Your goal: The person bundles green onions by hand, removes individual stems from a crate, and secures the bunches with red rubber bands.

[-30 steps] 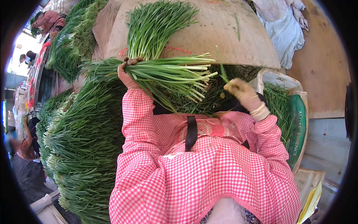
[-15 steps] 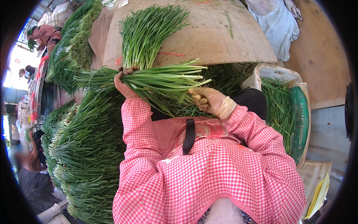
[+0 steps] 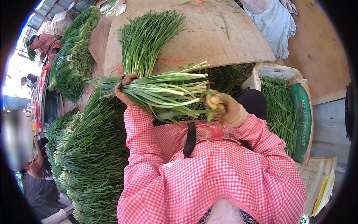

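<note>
My left hand (image 3: 126, 89) is closed around the leafy part of a bunch of garlic chives (image 3: 167, 89), held sideways with the pale stem ends fanned toward the right. Just past those ends, my right hand (image 3: 225, 109) has its fingers curled, with a blurred green chive leaf (image 3: 209, 115) at the fingertips. It wears a dirty, yellowish covering on the fingers and a pale band at the wrist. Beyond my left hand, a neat bundle of chives (image 3: 147, 43) lies on the wooden board (image 3: 209, 41), stems toward me.
Tall stacks of chives (image 3: 93, 160) stand at my left, with more piled farther back (image 3: 74, 56). A white crate (image 3: 261, 76) of loose greens and a green sack (image 3: 300, 123) are on the right. Red ties (image 3: 169, 59) lie on the board. Other people work at far left.
My right hand has drawn away from the stem ends, to the right and slightly nearer me. The held bunch has spread, showing more pale stems. My left hand keeps its grip.
</note>
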`<action>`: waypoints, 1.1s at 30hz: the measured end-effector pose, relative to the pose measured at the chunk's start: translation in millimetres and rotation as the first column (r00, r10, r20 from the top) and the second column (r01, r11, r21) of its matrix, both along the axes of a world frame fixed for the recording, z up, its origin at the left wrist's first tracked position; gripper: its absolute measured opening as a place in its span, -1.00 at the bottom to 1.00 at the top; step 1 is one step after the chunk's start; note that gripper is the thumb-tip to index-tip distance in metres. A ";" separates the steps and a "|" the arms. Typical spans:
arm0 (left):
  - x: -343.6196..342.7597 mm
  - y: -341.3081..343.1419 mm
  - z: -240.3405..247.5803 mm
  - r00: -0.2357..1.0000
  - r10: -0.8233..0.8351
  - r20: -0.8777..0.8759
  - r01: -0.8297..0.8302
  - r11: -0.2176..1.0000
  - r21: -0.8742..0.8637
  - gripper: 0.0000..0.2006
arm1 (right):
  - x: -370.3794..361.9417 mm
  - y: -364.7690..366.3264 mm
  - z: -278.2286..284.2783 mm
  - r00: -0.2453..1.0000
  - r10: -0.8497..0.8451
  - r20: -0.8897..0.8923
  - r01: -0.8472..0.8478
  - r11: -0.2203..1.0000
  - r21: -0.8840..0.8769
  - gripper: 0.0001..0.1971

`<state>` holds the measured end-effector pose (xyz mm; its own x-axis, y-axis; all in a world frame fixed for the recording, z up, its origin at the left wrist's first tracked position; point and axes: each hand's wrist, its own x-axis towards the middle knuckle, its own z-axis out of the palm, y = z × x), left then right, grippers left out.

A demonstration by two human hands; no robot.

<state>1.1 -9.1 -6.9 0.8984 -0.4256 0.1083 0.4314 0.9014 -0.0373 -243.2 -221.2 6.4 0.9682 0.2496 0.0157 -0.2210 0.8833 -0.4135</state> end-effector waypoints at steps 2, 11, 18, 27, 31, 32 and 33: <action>0.7 3.6 0.7 1.000 0.004 -0.018 -0.004 1.000 -0.022 -0.87 | -8.3 -5.3 17.6 0.994 -0.089 0.068 0.092 0.995 -0.044 -0.81; -0.5 11.6 16.4 0.995 -0.055 0.078 0.067 0.984 -0.162 -0.82 | -33.7 -83.4 63.6 0.960 -0.261 -0.097 0.039 0.470 -0.882 -0.78; -4.8 4.2 12.8 0.963 -0.133 0.236 0.159 0.983 -0.095 -0.68 | 11.4 -46.3 57.0 0.910 -0.161 0.383 0.377 -0.066 -0.924 -0.66; -7.6 -2.5 11.1 0.954 -0.100 0.284 0.122 0.991 -0.061 -0.66 | 51.3 -1.5 0.5 0.886 -0.408 0.221 0.420 0.504 -0.755 -0.82; -5.0 3.4 9.5 0.964 -0.097 0.249 0.107 0.994 -0.028 -0.69 | 38.9 -16.2 22.2 0.772 -0.634 0.052 0.494 0.546 -0.677 -0.78; -4.4 4.9 10.1 0.967 -0.084 0.239 0.094 0.995 -0.031 -0.69 | 38.9 -28.1 12.8 0.739 -0.674 -0.003 0.592 0.651 -0.474 -0.80; -4.2 2.3 11.2 0.970 -0.077 0.229 0.089 0.995 -0.042 -0.69 | 37.6 -46.2 -1.1 0.707 -0.704 -0.066 0.671 0.698 -0.250 -0.81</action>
